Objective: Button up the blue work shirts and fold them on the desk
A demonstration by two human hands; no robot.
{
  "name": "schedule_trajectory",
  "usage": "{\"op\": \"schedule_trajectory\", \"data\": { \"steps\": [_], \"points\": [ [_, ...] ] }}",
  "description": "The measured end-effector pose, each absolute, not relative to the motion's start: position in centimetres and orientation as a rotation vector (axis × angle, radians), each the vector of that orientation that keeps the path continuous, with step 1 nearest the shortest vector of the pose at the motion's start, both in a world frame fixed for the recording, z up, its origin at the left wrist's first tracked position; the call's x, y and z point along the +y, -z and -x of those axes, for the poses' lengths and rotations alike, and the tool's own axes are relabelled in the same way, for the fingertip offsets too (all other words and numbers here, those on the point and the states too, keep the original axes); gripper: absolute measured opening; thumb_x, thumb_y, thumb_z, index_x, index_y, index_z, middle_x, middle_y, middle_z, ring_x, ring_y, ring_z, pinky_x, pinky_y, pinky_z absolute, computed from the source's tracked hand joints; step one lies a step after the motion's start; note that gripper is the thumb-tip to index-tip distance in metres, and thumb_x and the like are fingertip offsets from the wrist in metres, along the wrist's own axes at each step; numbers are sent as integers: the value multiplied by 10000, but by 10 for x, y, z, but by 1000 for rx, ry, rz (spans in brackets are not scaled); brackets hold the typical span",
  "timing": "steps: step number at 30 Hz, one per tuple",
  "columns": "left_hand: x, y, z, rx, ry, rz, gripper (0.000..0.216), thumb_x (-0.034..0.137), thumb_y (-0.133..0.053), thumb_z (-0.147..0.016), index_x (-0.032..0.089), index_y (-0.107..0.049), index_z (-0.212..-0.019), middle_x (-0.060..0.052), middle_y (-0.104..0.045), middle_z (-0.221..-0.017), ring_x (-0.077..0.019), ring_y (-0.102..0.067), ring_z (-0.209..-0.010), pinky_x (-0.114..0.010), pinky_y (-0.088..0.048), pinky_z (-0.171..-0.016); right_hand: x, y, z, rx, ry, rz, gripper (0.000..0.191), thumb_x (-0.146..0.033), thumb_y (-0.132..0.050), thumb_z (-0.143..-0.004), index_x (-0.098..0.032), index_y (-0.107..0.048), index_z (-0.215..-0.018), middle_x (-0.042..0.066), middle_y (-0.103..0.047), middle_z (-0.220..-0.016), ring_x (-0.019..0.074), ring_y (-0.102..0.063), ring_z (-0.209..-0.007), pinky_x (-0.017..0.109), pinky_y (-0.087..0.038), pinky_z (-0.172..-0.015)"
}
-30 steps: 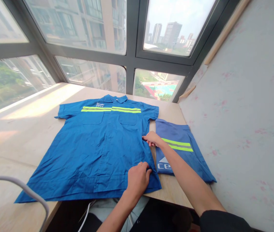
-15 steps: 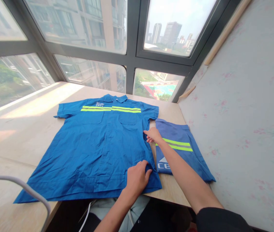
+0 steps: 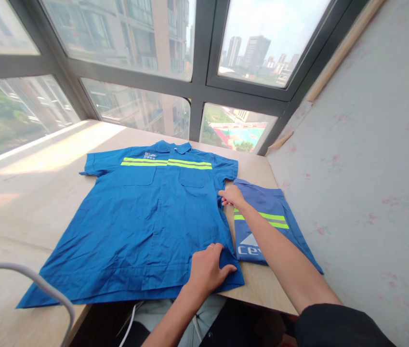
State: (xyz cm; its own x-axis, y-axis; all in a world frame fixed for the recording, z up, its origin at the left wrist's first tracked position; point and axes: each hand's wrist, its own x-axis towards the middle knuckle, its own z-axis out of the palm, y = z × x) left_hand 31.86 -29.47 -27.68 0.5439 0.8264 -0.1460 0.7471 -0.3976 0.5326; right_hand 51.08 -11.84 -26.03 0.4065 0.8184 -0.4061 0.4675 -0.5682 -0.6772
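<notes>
A blue short-sleeved work shirt [image 3: 132, 217] lies spread front side up, its collar toward the windows. Two chest pockets and yellow-green reflective bands cross its front. My left hand [image 3: 207, 265] rests on the lower right part of the shirt near the hem, thumb held out from the fingers. Farther up, my right hand [image 3: 231, 196] is closed at the shirt's right side edge, just below the sleeve, with the fingertips pinched on the fabric. Under my right forearm is a folded blue garment [image 3: 258, 197] with a reflective band and white lettering, partly hidden by the arm.
Both garments lie on a pale wooden tabletop [image 3: 16, 202]. Grey-framed windows [image 3: 197, 91] stand along its far side, and a flowered wall [image 3: 356, 193] borders the right. A grey curved cable or tube [image 3: 41, 284] rises at the front left.
My left thumb has spread away from the fingers and off the fold it was near. My right hand stays at the shirt's side edge, and the view has shifted slightly.
</notes>
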Motion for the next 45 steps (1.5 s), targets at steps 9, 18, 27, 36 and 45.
{"op": "schedule_trajectory", "data": {
  "steps": [9, 18, 27, 36, 45],
  "points": [
    [-292, 274, -311, 1118, -103, -2337, 718, 654, -773, -634, 254, -607, -1207, -67, -657, -1119, -285, -672, -968, -330, -499, -764, -120, 252, -544, -1167, -919, 2236, 156, -182, -671, -752, -128, -603, -623, 57, -677, -539, 119, -617, -410, 162, -390, -337],
    [-293, 288, -303, 981, -151, -2397, 242, 451, -561, -923, 294, -728, -999, -27, -681, -957, -200, -673, -872, -281, -468, -721, -117, 259, -540, -1196, -976, 2266, 278, -353, -597, -879, -123, -625, -725, 87, -713, -632, 134, -625, -416, 191, -392, -346],
    [-296, 281, -311, 978, -75, -2529, 303, 308, -349, -1007, 195, -627, -970, -75, -646, -990, -197, -657, -824, -293, -485, -708, -102, 262, -537, -1223, -925, 2331, 357, -429, -691, -833, -153, -620, -618, 25, -533, -374, 132, -506, -336, 221, -356, -369],
    [-307, 266, -296, 921, 33, -2476, 578, 566, -576, -872, 227, -479, -1329, -99, -624, -1154, -272, -662, -954, -351, -525, -772, -60, 265, -531, -946, -973, 2198, 406, -490, -561, -936, -92, -640, -947, 83, -675, -709, 132, -605, -536, 239, -485, -508],
    [-316, 280, -276, 823, 44, -2518, 379, 412, -471, -959, 302, -554, -1312, -74, -694, -1006, -215, -695, -802, -286, -512, -668, -34, 267, -533, -837, -917, 2111, 365, -361, -607, -944, -158, -572, -1246, 99, -600, -1240, 222, -628, -1045, 428, -550, -876]
  ]
}}
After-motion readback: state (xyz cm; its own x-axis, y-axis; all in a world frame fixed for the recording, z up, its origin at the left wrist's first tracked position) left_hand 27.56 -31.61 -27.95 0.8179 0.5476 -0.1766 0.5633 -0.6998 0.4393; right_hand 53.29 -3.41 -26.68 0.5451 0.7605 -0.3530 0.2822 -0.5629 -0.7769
